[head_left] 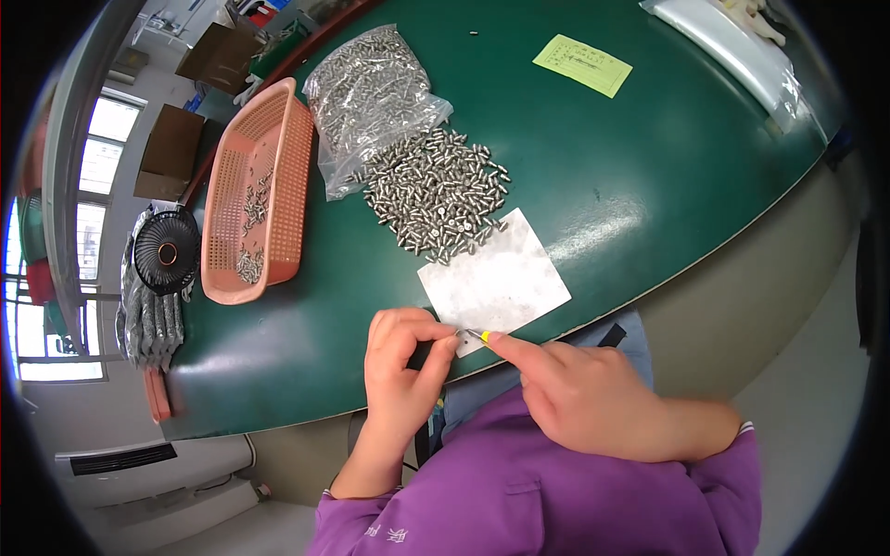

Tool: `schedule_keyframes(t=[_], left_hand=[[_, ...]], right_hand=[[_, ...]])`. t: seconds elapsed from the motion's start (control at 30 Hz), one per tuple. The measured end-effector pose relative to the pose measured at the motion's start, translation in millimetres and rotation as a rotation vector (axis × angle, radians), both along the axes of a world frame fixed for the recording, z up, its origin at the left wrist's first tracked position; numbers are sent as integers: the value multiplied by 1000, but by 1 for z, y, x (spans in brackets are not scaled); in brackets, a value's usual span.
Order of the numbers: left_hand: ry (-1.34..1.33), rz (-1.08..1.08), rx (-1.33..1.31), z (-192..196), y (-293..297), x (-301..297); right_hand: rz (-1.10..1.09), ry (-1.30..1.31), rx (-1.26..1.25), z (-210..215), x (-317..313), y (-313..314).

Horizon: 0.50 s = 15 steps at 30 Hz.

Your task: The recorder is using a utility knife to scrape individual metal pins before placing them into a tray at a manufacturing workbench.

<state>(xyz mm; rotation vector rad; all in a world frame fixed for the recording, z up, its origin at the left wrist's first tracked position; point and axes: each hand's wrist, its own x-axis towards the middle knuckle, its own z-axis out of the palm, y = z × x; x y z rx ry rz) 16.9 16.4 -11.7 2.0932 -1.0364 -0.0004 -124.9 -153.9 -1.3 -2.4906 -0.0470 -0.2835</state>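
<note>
My left hand (pixel 404 367) rests at the near edge of the green table (pixel 593 176), its fingers curled and pinching something small at the corner of a white sheet (pixel 496 281). My right hand (pixel 579 394) is beside it and holds a thin tool with a yellow tip (pixel 481 335), its point meeting the left fingertips. What the left fingers pinch is too small to tell. A loose pile of small metal screws (pixel 438 195) lies just beyond the sheet, spilling from a clear plastic bag (pixel 371 93) of the same screws.
An orange plastic basket (pixel 222 185) with a few screws stands at the left. A yellow paper note (pixel 582 65) and a clear bag (pixel 732 51) lie at the far right. A small black fan (pixel 167 250) and cardboard boxes (pixel 171 148) are off the table's left side.
</note>
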Motion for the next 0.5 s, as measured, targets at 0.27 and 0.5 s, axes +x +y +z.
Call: schedule_keyframes(t=[0.27, 0.5], left_hand=[[959, -119, -688, 3, 10, -3], [1132, -100, -771, 8, 7, -5]], right_hand=[[-334, -335, 610, 6, 13, -63], [-521, -309, 513, -15, 33, -99]])
